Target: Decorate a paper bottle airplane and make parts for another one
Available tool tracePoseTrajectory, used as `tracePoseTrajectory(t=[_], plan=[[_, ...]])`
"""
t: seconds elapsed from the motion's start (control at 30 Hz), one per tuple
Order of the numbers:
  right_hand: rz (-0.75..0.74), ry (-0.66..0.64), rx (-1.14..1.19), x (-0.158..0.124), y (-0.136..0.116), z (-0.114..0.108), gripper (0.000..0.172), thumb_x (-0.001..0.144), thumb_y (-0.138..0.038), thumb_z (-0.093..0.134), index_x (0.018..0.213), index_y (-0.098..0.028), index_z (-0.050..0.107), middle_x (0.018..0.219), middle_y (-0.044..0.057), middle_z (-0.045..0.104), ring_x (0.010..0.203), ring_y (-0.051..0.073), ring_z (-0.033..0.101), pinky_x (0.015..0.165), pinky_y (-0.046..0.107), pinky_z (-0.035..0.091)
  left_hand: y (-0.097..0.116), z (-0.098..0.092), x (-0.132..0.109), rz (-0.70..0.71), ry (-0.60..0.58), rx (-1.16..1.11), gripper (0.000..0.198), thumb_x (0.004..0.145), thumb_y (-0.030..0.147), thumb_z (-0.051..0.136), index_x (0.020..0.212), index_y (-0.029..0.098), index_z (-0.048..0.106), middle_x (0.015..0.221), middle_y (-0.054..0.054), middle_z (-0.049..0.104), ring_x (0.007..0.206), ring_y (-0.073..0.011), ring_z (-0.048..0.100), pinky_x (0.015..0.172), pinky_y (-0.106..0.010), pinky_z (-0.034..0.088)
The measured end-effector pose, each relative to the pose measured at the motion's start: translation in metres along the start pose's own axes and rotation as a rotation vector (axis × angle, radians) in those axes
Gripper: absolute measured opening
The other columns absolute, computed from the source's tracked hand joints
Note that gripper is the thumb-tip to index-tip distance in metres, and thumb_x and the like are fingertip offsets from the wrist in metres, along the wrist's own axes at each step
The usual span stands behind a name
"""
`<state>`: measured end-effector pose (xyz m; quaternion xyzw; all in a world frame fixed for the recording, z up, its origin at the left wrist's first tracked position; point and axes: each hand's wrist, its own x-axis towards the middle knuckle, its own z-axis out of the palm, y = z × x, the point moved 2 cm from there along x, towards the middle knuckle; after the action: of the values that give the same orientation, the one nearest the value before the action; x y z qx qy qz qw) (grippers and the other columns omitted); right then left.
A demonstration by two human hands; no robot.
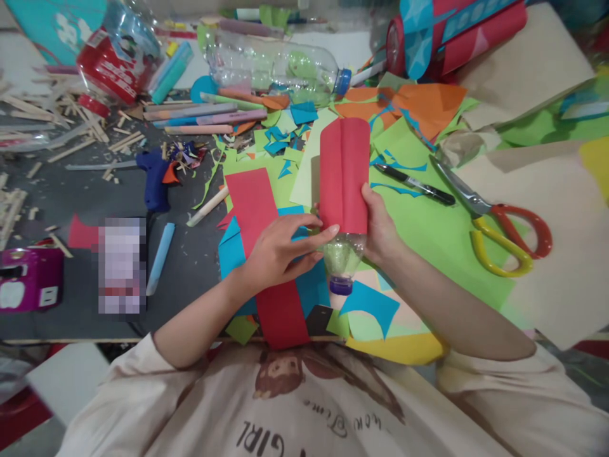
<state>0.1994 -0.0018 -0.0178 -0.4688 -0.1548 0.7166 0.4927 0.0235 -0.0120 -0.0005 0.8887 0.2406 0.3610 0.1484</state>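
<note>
A clear plastic bottle (346, 251) wrapped in red paper (352, 168) is held over the middle of the table, its purple cap pointing toward me. My right hand (380, 222) grips it from the right side, fingers curled behind it. My left hand (290, 247) is at the left side, its fingers stretched out and a fingertip at the lower edge of the red wrap. Under my left hand lies a long red paper strip (252, 203) on top of blue paper (309, 289).
Scissors (490, 209) and a black marker (413, 184) lie to the right on paper. A blue glue gun (155, 181) stands left, near scattered wooden sticks. Behind are another clear bottle (280, 63), several markers (204, 117) and a red paper-covered model (457, 35). Coloured scraps surround the bottle.
</note>
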Motion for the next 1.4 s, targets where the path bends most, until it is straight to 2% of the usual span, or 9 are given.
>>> tracePoseTrajectory(t=[0.13,0.33,0.47,0.57,0.63,0.7,0.83,1.07,1.4], plan=[[-0.024,0.012,-0.014,-0.001,0.0,0.0,0.058,0.055,-0.065,0.082,0.091,-0.021,0.069,0.089,0.005,0.078,0.097,0.028,0.072,0.095,0.041,0.059,0.0,-0.003,-0.002,-0.004,-0.014,-0.046,0.027,0.1,0.029,0.05,0.122,0.021,0.064,0.115,-0.012,0.066,0.108,-0.02,0.066,0.085,-0.032,0.058],[0.001,-0.032,-0.02,-0.004,-0.004,0.004,0.045,0.073,-0.064,0.068,0.089,-0.022,0.071,0.085,0.004,0.079,0.088,0.027,0.074,0.091,0.043,0.061,0.0,-0.003,0.001,-0.069,0.043,-0.29,0.019,0.096,0.024,0.059,0.112,0.022,0.069,0.121,-0.014,0.069,0.115,-0.0203,0.067,0.09,-0.032,0.059],[0.008,-0.023,-0.05,-0.004,-0.005,0.003,0.05,0.068,-0.065,0.073,0.093,-0.022,0.069,0.091,0.006,0.079,0.101,0.03,0.073,0.096,0.044,0.059,-0.003,-0.003,0.002,-0.209,0.211,-0.341,0.006,0.092,0.024,0.067,0.095,0.019,0.066,0.094,-0.007,0.076,0.093,-0.0154,0.073,0.082,-0.027,0.061],[-0.003,-0.016,-0.084,-0.004,-0.004,0.002,0.054,0.061,-0.066,0.078,0.094,-0.024,0.068,0.101,0.006,0.078,0.11,0.031,0.069,0.1,0.043,0.057,-0.005,-0.006,0.001,-0.3,0.238,-0.297,0.015,0.097,0.026,0.06,0.085,0.019,0.066,0.086,-0.005,0.076,0.084,-0.0134,0.074,0.077,-0.024,0.06],[-0.053,-0.006,-0.115,-0.005,-0.003,0.002,0.054,0.059,-0.065,0.079,0.093,-0.025,0.067,0.105,0.004,0.077,0.112,0.03,0.068,0.099,0.042,0.057,-0.005,-0.007,0.001,-0.287,0.167,-0.265,0.022,0.101,0.027,0.051,0.095,0.017,0.069,0.099,-0.009,0.077,0.097,-0.0154,0.074,0.085,-0.027,0.06],[-0.105,-0.006,-0.13,-0.007,-0.001,0.003,0.051,0.062,-0.064,0.076,0.094,-0.026,0.066,0.107,0.003,0.076,0.111,0.028,0.068,0.096,0.041,0.057,-0.004,-0.007,0.0,-0.229,0.085,-0.223,0.03,0.104,0.03,0.045,0.117,0.016,0.067,0.122,-0.015,0.072,0.118,-0.0194,0.068,0.097,-0.033,0.057],[-0.167,-0.053,-0.138,-0.01,0.001,0.005,0.05,0.065,-0.059,0.076,0.103,-0.028,0.066,0.112,0.001,0.074,0.107,0.025,0.069,0.091,0.038,0.058,-0.006,-0.005,-0.002,-0.105,0.05,-0.136,0.048,0.105,0.037,0.041,0.15,0.021,0.043,0.147,-0.017,0.055,0.14,-0.023,0.051,0.109,-0.038,0.05],[-0.17,-0.146,-0.239,-0.014,-0.003,0.003,0.055,0.064,-0.057,0.08,0.11,-0.029,0.066,0.123,0.003,0.069,0.115,0.026,0.065,0.097,0.039,0.054,-0.013,-0.012,-0.003,-0.141,0.044,-0.048,0.052,0.106,0.038,0.035,0.156,0.025,0.031,0.156,-0.014,0.045,0.145,-0.0237,0.043,0.116,-0.04,0.042],[-0.128,-0.206,-0.285,-0.014,-0.004,0.002,0.056,0.063,-0.058,0.082,0.108,-0.029,0.067,0.11,0.001,0.073,0.096,0.022,0.07,0.085,0.036,0.057,-0.028,-0.018,-0.005,-0.221,0.069,-0.026,0.053,0.105,0.042,0.036,0.156,0.029,0.03,0.16,-0.008,0.041,0.147,-0.0256,0.04,0.119,-0.041,0.038]])
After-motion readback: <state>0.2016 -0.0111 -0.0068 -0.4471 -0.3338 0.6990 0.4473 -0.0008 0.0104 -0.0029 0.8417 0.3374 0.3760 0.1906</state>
